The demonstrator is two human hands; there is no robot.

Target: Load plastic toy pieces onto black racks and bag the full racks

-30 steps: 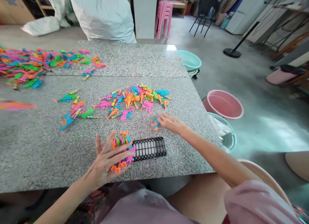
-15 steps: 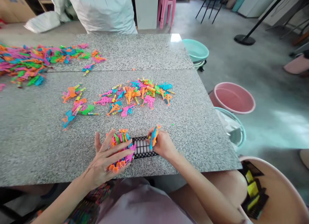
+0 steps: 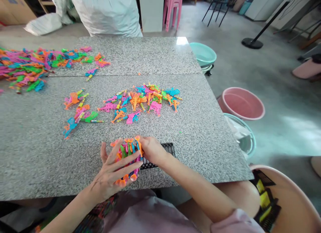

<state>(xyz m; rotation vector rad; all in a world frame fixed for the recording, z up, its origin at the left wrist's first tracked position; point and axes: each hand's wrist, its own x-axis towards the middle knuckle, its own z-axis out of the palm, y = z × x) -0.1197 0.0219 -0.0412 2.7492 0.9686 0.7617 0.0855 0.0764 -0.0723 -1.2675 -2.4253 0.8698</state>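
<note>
My left hand [image 3: 110, 167] lies over a packed row of small colourful plastic toy guns [image 3: 123, 152], its fingers spread across their tops. The row stands on the left part of a black plastic grid tray [image 3: 169, 148], and orange round ends stick out along both long sides. At the row's right end, my right hand [image 3: 152, 151] is closed on an orange and blue toy gun [image 3: 140, 148], touching the others. Its fingertips are partly hidden, and that hand and wrist cover the tray's middle.
Loose toy guns [image 3: 135, 100] lie farther back on the granite table [image 3: 195, 136], with a small group [image 3: 71, 124] to their left. A big heap [image 3: 27, 65] fills the far left. Basins [image 3: 243, 104] stand beyond the right edge; a large tub [image 3: 293, 199] near my right holds black trays.
My right hand has moved left with the toy gun, from above the tray to the row's right end. My left hand stays spread over the row.
</note>
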